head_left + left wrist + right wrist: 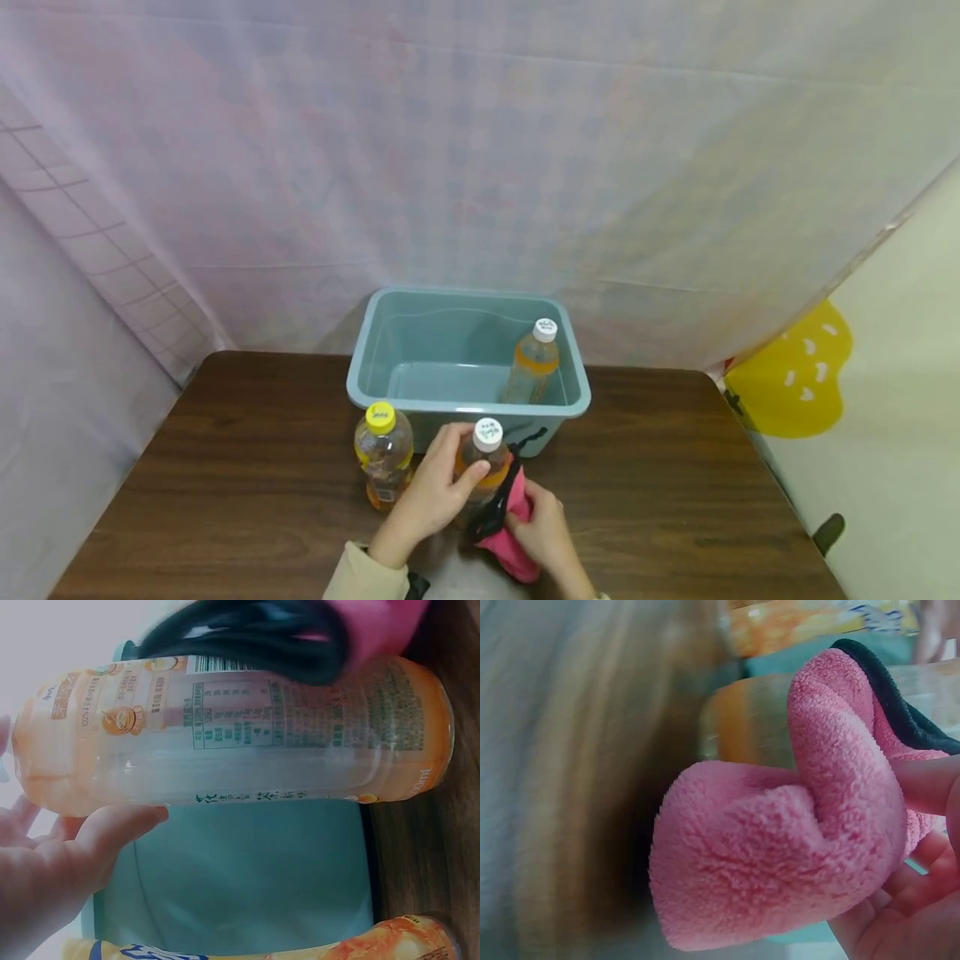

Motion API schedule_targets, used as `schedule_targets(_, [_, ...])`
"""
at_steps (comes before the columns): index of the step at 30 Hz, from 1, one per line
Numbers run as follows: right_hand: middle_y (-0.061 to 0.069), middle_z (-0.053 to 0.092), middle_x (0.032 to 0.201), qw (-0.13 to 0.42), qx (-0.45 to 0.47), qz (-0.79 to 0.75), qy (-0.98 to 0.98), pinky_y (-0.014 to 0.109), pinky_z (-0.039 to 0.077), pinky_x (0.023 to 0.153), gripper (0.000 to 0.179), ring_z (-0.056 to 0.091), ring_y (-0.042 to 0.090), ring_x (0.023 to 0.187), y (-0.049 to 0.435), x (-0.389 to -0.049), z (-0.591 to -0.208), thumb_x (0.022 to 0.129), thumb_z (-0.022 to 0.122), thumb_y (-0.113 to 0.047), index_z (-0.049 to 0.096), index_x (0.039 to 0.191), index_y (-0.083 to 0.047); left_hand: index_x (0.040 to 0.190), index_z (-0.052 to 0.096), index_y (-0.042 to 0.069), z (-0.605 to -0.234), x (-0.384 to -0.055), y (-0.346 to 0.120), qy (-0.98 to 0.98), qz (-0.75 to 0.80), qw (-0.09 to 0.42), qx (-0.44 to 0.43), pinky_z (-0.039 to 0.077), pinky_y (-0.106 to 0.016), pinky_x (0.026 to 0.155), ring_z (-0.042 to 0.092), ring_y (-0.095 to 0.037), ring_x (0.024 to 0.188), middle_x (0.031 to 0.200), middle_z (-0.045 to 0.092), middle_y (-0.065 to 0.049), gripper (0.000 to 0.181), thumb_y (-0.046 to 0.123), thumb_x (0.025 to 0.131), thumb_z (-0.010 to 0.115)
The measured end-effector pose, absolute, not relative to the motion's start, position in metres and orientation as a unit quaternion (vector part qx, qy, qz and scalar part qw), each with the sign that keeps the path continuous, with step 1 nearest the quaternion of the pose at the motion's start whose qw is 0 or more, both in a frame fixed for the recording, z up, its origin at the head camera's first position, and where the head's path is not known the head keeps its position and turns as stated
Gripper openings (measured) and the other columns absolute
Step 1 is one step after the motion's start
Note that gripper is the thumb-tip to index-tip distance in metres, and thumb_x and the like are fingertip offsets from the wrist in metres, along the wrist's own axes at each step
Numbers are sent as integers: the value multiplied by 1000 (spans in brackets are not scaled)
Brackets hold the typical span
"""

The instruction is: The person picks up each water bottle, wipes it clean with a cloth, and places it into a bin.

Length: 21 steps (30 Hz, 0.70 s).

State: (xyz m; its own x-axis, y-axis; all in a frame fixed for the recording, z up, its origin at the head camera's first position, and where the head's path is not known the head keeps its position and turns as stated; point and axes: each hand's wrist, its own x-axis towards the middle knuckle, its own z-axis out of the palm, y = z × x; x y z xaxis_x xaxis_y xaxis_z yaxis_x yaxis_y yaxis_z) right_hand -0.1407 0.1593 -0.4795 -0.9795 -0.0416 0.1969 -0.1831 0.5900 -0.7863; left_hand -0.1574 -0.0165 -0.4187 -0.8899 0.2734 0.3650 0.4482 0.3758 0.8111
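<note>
My left hand (429, 500) grips the upper part of a clear plastic drink bottle (492, 478) with a white cap and orange label, upright at the front of the bin. In the left wrist view, printed text covers the bottle (232, 742), and the thumb lies along its side. My right hand (546, 532) holds a folded pink cloth (512, 552) with black edging, close against the bottle's right side. Fluffy pile shows on the cloth (765, 855) in the right wrist view, pinched between thumb and fingers. The bottle's base is partly hidden in the head view.
Behind the hands stands a blue-green plastic bin (472, 408). Inside it, at the right, is a similar white-capped bottle (534, 367). A yellow-capped bottle (384, 454) stands on the brown wooden table (225, 483), left of my left hand. Pale curtains (465, 167) hang behind.
</note>
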Motion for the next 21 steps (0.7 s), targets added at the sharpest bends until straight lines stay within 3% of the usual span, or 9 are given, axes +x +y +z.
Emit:
schedule_targets(14, [3,63,70,164,80,497,-849,22,46,51,32,52,3,59,154,-132,-413,62,69,8,66,92,-3,115,48,3,-421,-158,-16,-821,-514,110,-221,43,-41,87,52,-22,101,107,52,-9,35,18,86,61])
schedule_targets(21, [3,63,74,182,90,472,-858,23,46,52,31,54,5,60,149,-135,-398,64,70,7,66,92,-5,119,45,5,-416,-158,-19,-821,-525,52,-218,42,-42,89,50,-21,105,114,48,-10,34,12,88,56])
